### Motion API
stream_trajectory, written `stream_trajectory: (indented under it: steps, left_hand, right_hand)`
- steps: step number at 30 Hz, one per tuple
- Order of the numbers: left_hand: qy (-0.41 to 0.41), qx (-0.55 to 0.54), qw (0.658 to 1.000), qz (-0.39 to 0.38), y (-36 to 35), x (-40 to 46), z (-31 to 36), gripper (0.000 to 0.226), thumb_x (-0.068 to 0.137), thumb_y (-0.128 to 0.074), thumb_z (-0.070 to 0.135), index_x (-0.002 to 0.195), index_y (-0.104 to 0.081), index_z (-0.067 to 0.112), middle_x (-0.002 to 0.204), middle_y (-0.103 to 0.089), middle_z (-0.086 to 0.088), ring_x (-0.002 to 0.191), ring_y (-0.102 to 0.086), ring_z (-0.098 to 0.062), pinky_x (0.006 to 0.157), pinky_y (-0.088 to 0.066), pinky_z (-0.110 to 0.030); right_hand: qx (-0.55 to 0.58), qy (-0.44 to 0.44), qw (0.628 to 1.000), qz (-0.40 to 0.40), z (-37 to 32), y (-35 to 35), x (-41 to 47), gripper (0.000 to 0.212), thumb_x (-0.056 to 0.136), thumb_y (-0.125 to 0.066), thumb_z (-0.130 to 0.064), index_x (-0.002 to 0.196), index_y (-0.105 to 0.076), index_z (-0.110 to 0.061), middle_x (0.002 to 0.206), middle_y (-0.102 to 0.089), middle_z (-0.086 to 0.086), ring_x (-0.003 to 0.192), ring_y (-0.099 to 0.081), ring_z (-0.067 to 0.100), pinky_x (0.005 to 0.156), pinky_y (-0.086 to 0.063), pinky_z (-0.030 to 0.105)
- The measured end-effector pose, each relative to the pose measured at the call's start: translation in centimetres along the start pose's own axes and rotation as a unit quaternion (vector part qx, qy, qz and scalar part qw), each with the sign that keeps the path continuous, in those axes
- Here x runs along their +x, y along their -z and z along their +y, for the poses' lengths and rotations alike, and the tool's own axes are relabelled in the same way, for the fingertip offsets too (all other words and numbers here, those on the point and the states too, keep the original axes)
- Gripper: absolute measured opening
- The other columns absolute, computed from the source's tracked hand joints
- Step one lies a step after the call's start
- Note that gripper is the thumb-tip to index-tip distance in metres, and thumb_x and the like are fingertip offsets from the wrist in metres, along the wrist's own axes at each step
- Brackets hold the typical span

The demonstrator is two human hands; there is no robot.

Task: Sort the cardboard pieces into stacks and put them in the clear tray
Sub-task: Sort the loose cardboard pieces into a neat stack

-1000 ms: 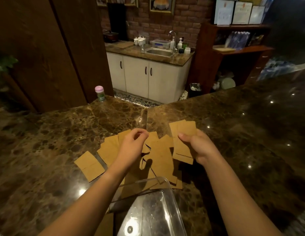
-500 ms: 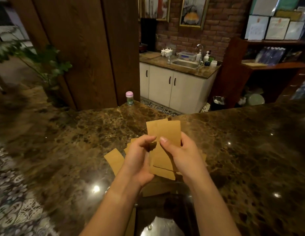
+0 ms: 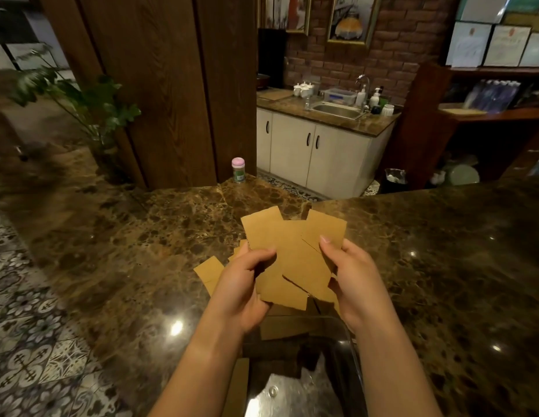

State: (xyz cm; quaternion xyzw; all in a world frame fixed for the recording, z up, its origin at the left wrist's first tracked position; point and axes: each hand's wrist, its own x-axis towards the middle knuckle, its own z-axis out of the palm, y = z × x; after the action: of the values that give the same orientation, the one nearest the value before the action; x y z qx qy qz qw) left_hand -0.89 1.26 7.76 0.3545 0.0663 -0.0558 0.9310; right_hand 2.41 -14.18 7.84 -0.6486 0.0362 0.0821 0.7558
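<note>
Several tan cardboard pieces [image 3: 295,257] are fanned out in the air above the brown marble counter [image 3: 135,236]. My left hand [image 3: 241,287] pinches their left side with thumb on top. My right hand [image 3: 352,278] grips their right side. More cardboard pieces [image 3: 209,270] lie on the counter to the left, partly hidden by my left hand. The clear tray [image 3: 351,347] stands at the near edge below my hands, and a cardboard piece [image 3: 280,329] shows through its far end.
A small jar with a pink lid [image 3: 238,170] stands at the counter's far edge. Beyond it are a wooden pillar [image 3: 159,85], a plant [image 3: 81,100] and white cabinets with a sink [image 3: 337,111]. Patterned floor tiles [image 3: 30,341] lie to the left.
My left hand picked a piece off the counter and brought it to the stack in my right hand. Both hands now hold the fanned pieces, raised higher. The view shifted up and left.
</note>
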Motion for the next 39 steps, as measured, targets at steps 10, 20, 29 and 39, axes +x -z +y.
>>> stream_trajectory:
  steps: [10,20,29,39]
  left_hand:
    - [-0.022,0.042,0.998,0.037,0.2,0.6,-0.4,0.041,0.081,-0.065,0.005,0.12,-0.059,0.015,0.096,-0.077,-0.009,0.085,-0.074,-0.024,0.067,-0.06,-0.038]
    - [0.065,0.024,0.994,0.084,1.4,0.9,0.0,0.052,0.073,-0.066,0.057,0.1,-0.078,0.014,0.103,-0.075,-0.017,0.077,-0.073,-0.03,0.064,-0.059,-0.04]
    - [-0.008,0.087,0.995,0.038,2.3,0.7,0.9,0.059,0.063,-0.075,0.008,0.121,-0.065,0.015,0.112,-0.07,-0.017,0.091,-0.069,-0.032,0.071,-0.058,-0.044]
    - [0.007,-0.031,0.998,0.057,2.2,0.9,0.8,0.055,0.082,-0.062,0.017,0.134,-0.051,0.002,0.12,-0.068,-0.025,0.102,-0.071,-0.035,0.071,-0.061,-0.044]
  right_hand:
    - [-0.04,0.006,0.999,-0.034,-0.5,0.0,-0.8,0.014,0.098,-0.06,-0.031,0.107,-0.071,-0.031,0.092,-0.079,-0.009,0.082,-0.074,0.01,0.078,-0.06,0.04]
    - [-0.227,0.473,0.847,-0.088,1.2,1.1,-1.4,0.032,0.084,-0.069,-0.006,0.108,-0.071,-0.027,0.113,-0.071,-0.015,0.117,-0.059,0.016,0.1,-0.048,0.032]
    - [-0.384,0.521,0.757,-0.093,2.7,1.3,-0.4,0.032,0.088,-0.057,-0.009,0.107,-0.08,-0.02,0.127,-0.066,-0.005,0.126,-0.05,0.026,0.092,-0.047,0.058]
    - [-0.292,0.422,0.857,0.033,3.0,2.3,-0.2,0.045,0.082,-0.074,0.006,0.114,-0.069,-0.026,0.11,-0.07,-0.013,0.109,-0.063,0.015,0.087,-0.057,0.049]
